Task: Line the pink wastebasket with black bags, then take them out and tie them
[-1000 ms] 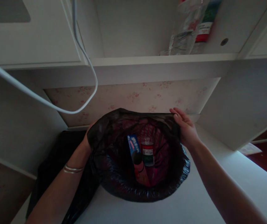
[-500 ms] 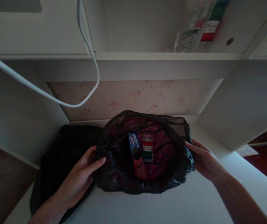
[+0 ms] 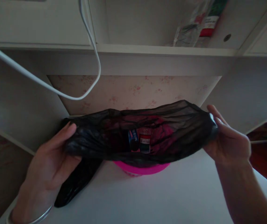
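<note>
Between my two hands a thin black garbage bag [image 3: 180, 124] is stretched wide, its mouth pulled out sideways. My left hand [image 3: 51, 158] is closed on the bag's left end, and my right hand [image 3: 229, 140] grips the right end. Under the bag shows the rim of a pink basket [image 3: 142, 170], standing on the white surface. Down inside the mouth I see a blue box [image 3: 132, 135] and a bottle with a red, white and green label [image 3: 145, 141]. A dark round cap [image 3: 134, 145] is partly hidden by the bag's near edge.
Black material [image 3: 82, 180] lies on the white tabletop [image 3: 161, 199], left of the basket. A white cable [image 3: 72, 97] hangs in front at upper left. On the shelf above are clear plastic packaging [image 3: 187, 32] and a red-and-green labelled bottle [image 3: 210, 23].
Both hands have moved apart and lifted the bag's rim up and outward. The bag edge has come off the pink basket's near rim, which now shows.
</note>
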Tool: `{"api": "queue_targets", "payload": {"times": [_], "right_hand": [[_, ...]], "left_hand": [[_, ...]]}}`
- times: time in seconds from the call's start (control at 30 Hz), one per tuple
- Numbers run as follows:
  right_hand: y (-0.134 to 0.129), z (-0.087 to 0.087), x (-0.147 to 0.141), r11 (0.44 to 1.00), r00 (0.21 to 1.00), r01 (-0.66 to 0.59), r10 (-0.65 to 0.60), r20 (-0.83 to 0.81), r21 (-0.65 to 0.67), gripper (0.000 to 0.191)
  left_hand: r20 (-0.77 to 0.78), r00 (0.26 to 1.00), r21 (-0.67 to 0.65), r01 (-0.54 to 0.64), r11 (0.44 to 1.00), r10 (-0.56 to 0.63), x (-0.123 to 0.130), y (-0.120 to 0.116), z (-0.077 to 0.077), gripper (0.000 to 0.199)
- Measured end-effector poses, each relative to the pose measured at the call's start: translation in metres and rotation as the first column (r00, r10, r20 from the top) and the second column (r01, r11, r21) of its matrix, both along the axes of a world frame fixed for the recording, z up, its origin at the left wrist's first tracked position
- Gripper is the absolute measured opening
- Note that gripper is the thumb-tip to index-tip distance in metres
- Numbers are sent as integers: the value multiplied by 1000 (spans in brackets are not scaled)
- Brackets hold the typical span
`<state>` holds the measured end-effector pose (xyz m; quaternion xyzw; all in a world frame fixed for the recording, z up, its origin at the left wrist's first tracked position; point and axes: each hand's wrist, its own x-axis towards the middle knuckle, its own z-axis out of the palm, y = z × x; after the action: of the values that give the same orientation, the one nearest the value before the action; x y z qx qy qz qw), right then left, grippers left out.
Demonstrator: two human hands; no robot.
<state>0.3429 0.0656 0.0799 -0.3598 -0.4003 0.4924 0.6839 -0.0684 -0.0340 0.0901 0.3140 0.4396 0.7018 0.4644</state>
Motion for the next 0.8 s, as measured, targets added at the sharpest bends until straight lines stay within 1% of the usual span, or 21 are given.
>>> {"api": "queue_targets", "payload": {"times": [0.03,0.07,0.13,0.17,0.2,0.23,0.3,0.33,0.37,0.43,0.5,0.53,0.6,0.67,0.73,0.8], "right_hand": [[3,1,1,1000,998,20,-18,-60,18,44],[5,0,3,998,994,42,-37,-104,47,48],[8,-9,6,993,990,56,-41,-133,106,50],[9,-17,8,994,993,33,-20,-119,109,50],[10,-27,10,996,995,6,3,-96,94,50],[11,-37,11,997,998,-23,28,-63,70,50],[14,-57,13,995,995,-94,94,16,14,53],[16,-66,12,991,989,-136,136,55,-4,54],[18,-72,11,982,978,-186,187,93,-13,54],[24,-78,6,957,945,-290,288,156,-13,52],[31,-75,-3,938,922,-347,344,179,-10,50],[35,-71,-8,939,924,-345,341,171,-9,50],[44,-58,-16,957,949,-291,287,131,14,45],[53,-43,-19,974,974,-220,215,79,63,35],[60,-32,-16,983,989,-146,148,-12,111,22],[64,-26,-8,990,988,-52,70,-137,129,10]], "left_hand": [[71,996,47,-50,998,47,-3,5,2,13],[156,984,98,-101,990,85,-5,9,0,12],[302,946,171,-174,970,117,-10,15,-11,14],[329,938,199,-185,962,113,-12,16,-20,14],[312,945,223,-175,959,100,-13,18,-30,12],[262,961,254,-158,954,89,-13,20,-40,18],[83,996,291,-63,955,40,-11,24,-58,45],[-20,1000,280,8,960,-2,-10,27,-63,57],[-111,992,245,80,966,-54,-7,30,-65,64],[-225,963,163,186,969,-147,-2,40,-63,66],[-235,958,146,200,969,-162,4,50,-52,67],[-210,967,150,178,972,-145,7,55,-45,66],[-116,992,159,68,985,-50,10,63,-31,59],[-16,996,173,-82,982,86,7,67,-21,45],[89,978,190,-200,961,186,-2,70,-15,32],[190,958,205,-251,946,213,-13,70,-14,22]]}}
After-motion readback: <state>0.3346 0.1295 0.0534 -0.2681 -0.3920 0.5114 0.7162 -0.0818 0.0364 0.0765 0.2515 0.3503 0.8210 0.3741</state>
